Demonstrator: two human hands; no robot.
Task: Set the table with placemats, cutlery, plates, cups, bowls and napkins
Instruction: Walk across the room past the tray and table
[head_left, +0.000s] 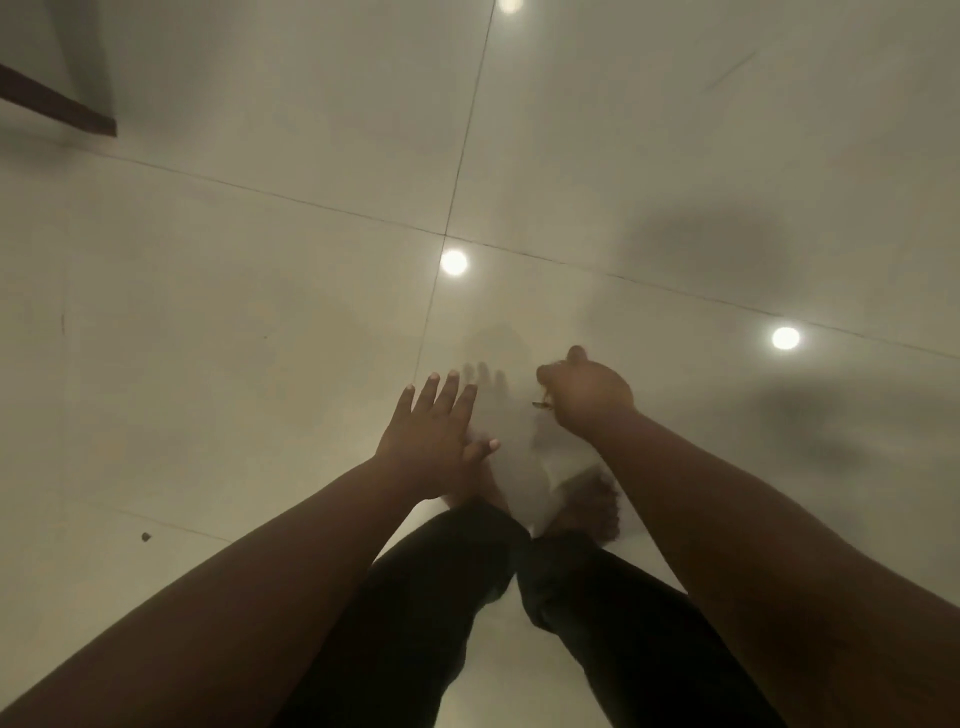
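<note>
No placemat, cutlery, plate, cup, bowl or napkin is in view. I look straight down at a glossy pale tiled floor. My left hand is stretched forward, palm down, fingers spread, holding nothing. My right hand is curled into a loose fist, and a small brownish object sticks out at its left side; what it is cannot be told. Both hands hover above my bare feet.
My legs in black trousers and my bare right foot stand on the tiles. A dark wooden edge crosses the top left corner. Ceiling lights reflect off the floor. A small dark speck lies at lower left.
</note>
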